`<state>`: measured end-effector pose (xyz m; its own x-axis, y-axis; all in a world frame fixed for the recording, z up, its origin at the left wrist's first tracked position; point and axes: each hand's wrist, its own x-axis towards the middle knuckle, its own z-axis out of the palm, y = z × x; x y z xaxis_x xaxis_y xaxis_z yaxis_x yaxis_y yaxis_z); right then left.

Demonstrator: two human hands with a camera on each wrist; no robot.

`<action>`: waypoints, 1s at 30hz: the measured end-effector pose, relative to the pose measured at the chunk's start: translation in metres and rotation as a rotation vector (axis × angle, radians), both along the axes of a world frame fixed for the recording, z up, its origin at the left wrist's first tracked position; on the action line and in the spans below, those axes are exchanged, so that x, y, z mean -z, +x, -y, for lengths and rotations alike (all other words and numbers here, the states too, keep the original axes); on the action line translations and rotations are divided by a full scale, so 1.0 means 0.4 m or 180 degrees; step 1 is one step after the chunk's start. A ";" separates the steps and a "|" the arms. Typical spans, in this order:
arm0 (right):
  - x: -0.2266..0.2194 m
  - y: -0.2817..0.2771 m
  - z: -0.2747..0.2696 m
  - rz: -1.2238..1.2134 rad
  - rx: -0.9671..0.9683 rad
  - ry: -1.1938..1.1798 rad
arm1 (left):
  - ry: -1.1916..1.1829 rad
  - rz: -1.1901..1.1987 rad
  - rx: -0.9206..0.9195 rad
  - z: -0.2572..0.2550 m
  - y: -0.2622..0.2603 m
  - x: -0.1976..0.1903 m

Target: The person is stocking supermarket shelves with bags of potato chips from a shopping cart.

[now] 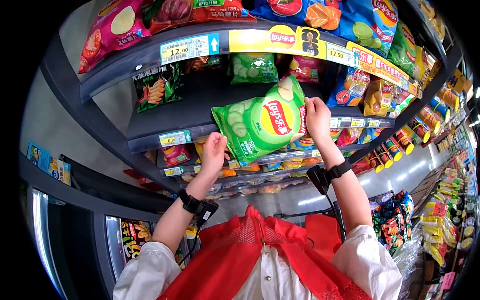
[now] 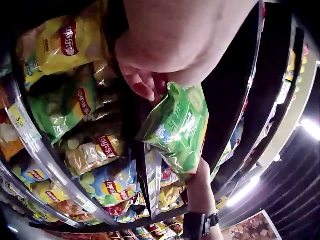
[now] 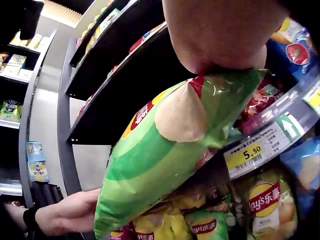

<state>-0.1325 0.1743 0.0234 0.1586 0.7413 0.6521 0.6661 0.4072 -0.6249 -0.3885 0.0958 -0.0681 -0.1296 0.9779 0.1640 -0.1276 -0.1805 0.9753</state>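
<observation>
A green Lay's bag of potato chips (image 1: 265, 120) is held up, tilted, in front of a dark shelf. My right hand (image 1: 319, 117) grips its right edge near the upper corner. At the lower left edge of the bag, my left hand (image 1: 214, 152) has its fingers curled and pinches the corner. The left wrist view has the left hand (image 2: 150, 75) right against one end of the bag (image 2: 182, 125). Seen from the right wrist, the bag (image 3: 150, 165) stretches from the right hand down to the left hand (image 3: 70, 215).
Behind the bag, a shelf (image 1: 200, 107) carries a black chip bag (image 1: 157, 87) and several Lay's bags. Above runs a shelf edge with price tags (image 1: 190, 47) and more chip bags. Chip tubes (image 1: 400, 142) line the right side. A freezer-like dark cabinet (image 1: 75, 225) stands at left.
</observation>
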 end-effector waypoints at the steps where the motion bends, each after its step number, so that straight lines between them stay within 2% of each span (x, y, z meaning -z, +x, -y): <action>1: -0.012 -0.008 0.006 -0.0021 -0.0013 0.0048 | -0.0004 -0.0003 0.0003 0.005 0.005 -0.001; 5: -0.044 -0.017 0.021 0.0200 -0.0050 0.0475 | -0.0202 0.0332 0.0185 0.016 0.005 0.008; 10: -0.132 -0.026 0.101 0.0355 -0.0719 0.0420 | -0.0760 0.0143 0.0628 0.038 -0.022 0.003; 12: -0.151 -0.025 0.137 0.0577 -0.1013 0.0741 | -0.0268 0.0141 0.0065 0.047 -0.031 -0.001; 13: -0.162 -0.027 0.156 0.0570 -0.1001 0.0737 | 0.0224 -0.0003 -0.0213 0.054 -0.032 -0.008; 14: -0.173 -0.030 0.175 0.0914 -0.1172 0.0882 | 0.0678 0.0007 -0.0308 0.054 -0.036 -0.010; 15: -0.181 -0.033 0.187 0.1257 -0.1342 0.1019 | 0.0963 -0.0386 -0.0315 0.057 -0.035 -0.025; 16: -0.187 -0.039 0.193 0.1244 -0.1332 0.1004 | 0.1249 -0.0781 -0.0314 0.063 -0.029 -0.052; 18: -0.194 -0.054 0.198 0.2103 -0.1157 0.1464 | 0.1260 -0.0934 0.0466 0.079 0.005 -0.114; 19: -0.190 -0.060 0.192 0.2157 -0.1167 0.1588 | 0.1274 -0.0926 0.0800 0.080 0.026 -0.123; 22: -0.178 -0.071 0.182 0.2033 -0.1087 0.1360 | 0.0873 -0.1094 0.1362 0.088 0.087 -0.151; 26: -0.178 -0.077 0.169 0.1613 -0.0956 0.1332 | 0.0718 -0.1221 0.1327 0.079 0.120 -0.157; 28: -0.167 -0.070 0.157 0.1533 -0.0919 0.1155 | 0.0497 -0.1098 0.0934 0.067 0.124 -0.153; 30: -0.154 -0.065 0.146 0.1228 -0.0854 0.1506 | 0.0128 -0.0892 0.1021 0.047 0.113 -0.135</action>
<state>-0.1583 0.1160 0.0851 -0.3015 0.3425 0.8898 0.6435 0.7618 -0.0752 -0.3431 0.0769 -0.0143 0.2352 0.9535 0.1885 0.0856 -0.2135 0.9732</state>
